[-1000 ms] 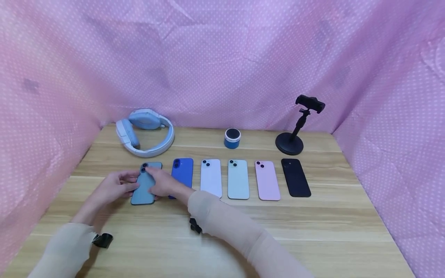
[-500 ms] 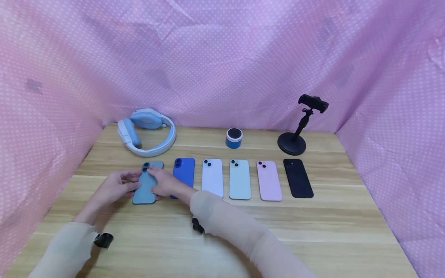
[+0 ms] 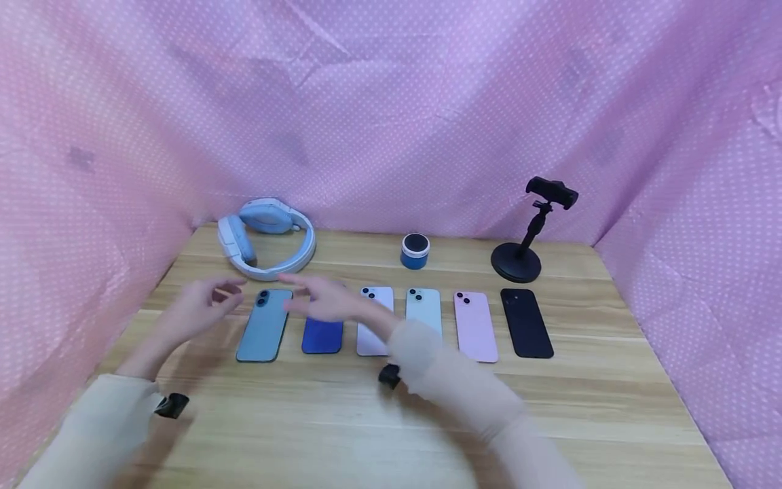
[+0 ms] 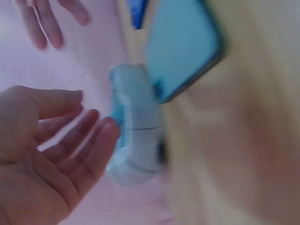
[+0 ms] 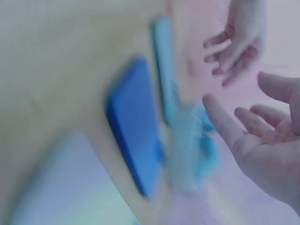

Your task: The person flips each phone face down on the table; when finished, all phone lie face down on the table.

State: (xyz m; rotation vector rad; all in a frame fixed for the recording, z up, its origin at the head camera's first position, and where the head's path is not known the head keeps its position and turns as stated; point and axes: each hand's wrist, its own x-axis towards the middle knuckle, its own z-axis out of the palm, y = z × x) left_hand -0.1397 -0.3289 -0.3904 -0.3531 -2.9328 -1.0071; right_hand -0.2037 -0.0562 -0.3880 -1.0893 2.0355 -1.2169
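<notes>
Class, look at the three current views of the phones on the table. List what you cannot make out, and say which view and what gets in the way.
- Blue phone: in the head view the right hand covers its top.
- White phone: the right sleeve hides its lower corner in the head view.
- Headphones: motion blur in the left wrist view smears their shape.
- Right wrist view: blur; the blue phone's details are unreadable.
- Black clips at both wrists: too small to identify.
</notes>
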